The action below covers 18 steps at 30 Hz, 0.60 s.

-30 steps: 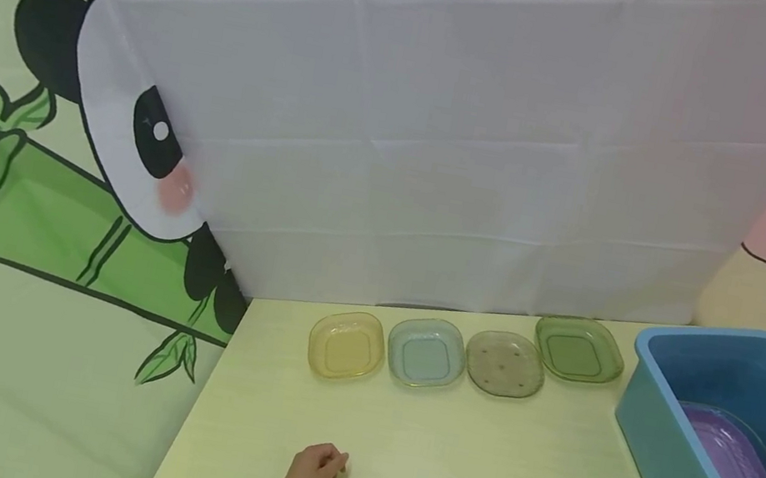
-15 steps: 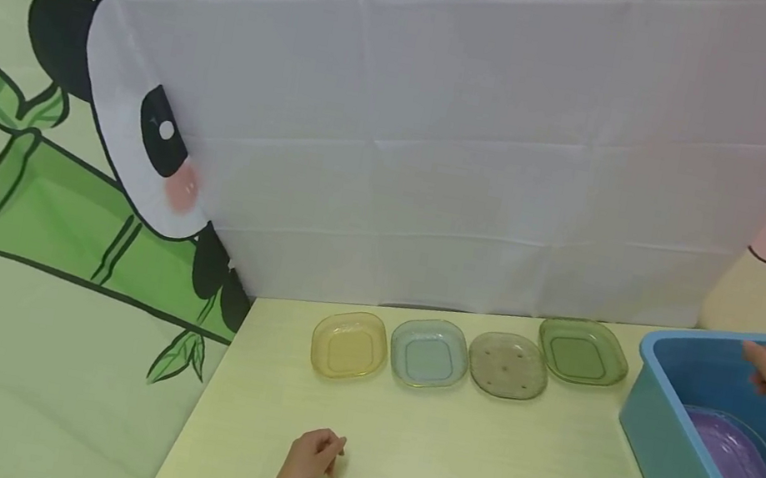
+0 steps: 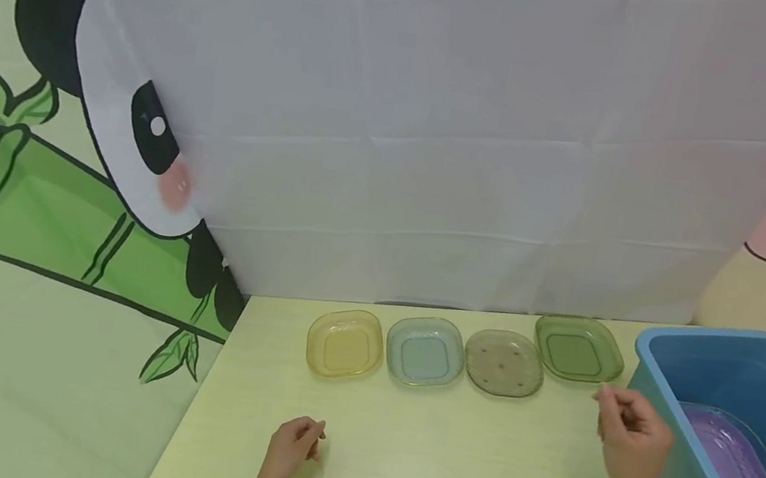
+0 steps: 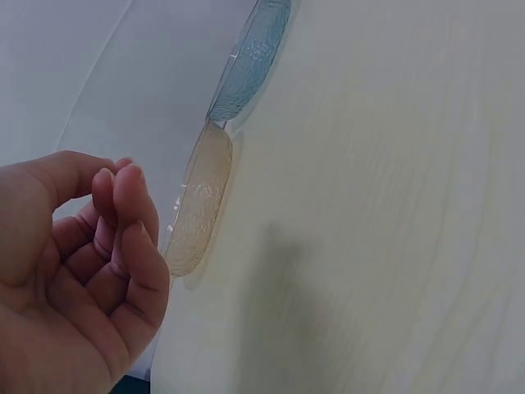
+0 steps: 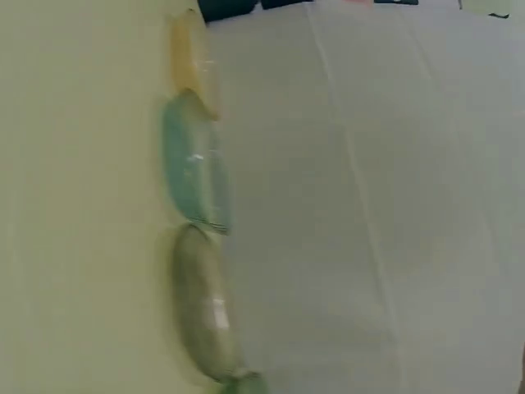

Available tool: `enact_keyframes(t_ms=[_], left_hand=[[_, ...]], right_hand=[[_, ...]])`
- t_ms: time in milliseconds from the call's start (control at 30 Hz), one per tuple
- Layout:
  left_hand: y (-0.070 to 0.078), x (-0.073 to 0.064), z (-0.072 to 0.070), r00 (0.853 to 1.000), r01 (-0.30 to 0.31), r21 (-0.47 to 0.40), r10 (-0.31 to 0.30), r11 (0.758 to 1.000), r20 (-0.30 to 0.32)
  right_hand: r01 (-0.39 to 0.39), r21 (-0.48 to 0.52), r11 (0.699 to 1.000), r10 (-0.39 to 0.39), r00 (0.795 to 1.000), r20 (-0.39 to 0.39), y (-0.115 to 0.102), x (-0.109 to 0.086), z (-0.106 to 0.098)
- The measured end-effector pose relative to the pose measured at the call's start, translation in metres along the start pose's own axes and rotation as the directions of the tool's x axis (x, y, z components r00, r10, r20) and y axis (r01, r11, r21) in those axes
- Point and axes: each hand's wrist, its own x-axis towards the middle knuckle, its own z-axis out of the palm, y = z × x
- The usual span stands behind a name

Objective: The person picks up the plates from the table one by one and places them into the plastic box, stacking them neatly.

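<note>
1. Left hand (image 3: pixel 291 445), right hand (image 3: pixel 632 441): both empty, fingers loosely curled;
2. green plate (image 3: pixel 579 350) on the table (image 3: pixel 439 451), near the right hand; purple plate (image 3: pixel 729 462) in the blue tub (image 3: pixel 756 373);
3. step seems a reach for the green plate; next calls for spread fingers at its rim.

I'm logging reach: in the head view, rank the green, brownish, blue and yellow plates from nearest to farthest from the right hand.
From the right hand:
1. Green plate, right end of the row
2. Brownish plate, just left of it
3. Blue plate, second from left
4. Yellow plate, left end
</note>
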Motion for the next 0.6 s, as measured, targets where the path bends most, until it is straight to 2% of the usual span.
enact_keyframes(t_ms=[67, 133, 233, 333, 400, 500, 600], left_hand=[[-0.001, 0.001, 0.000, 1.000, 0.008, -0.026, -0.008, 1.000, -0.009], [-0.002, 0.002, 0.002, 1.000, 0.015, -0.045, -0.015, 0.999, -0.010], [-0.003, 0.004, 0.004, 1.000, 0.013, -0.051, -0.015, 0.999, -0.020], [-0.002, 0.007, 0.006, 0.999, 0.008, -0.031, -0.010, 0.999, -0.044], [0.000, 0.011, 0.008, 0.999, 0.004, -0.025, -0.005, 1.000, -0.048], [0.004, 0.017, 0.013, 0.999, 0.000, -0.040, -0.002, 0.999, -0.042], [0.009, 0.024, 0.018, 0.999, -0.028, -0.088, 0.025, 0.996, -0.040]], right_hand=[[-0.107, -0.024, 0.994, 0.107, 0.994, -0.007, 0.023, -0.023, 0.001], [-0.227, -0.091, 0.970, 0.226, 0.974, -0.023, 0.046, -0.044, -0.001], [-0.374, -0.238, 0.896, 0.386, 0.923, 0.001, 0.084, -0.071, -0.013], [-0.455, -0.355, 0.817, 0.505, 0.861, 0.057, 0.108, -0.083, -0.022], [-0.494, -0.408, 0.768, 0.566, 0.822, 0.071, 0.111, -0.084, -0.022], [-0.540, -0.492, 0.683, 0.643, 0.764, 0.054, 0.105, -0.079, -0.017], [-0.584, -0.520, 0.623, 0.700, 0.713, 0.038, 0.106, -0.076, -0.018]])
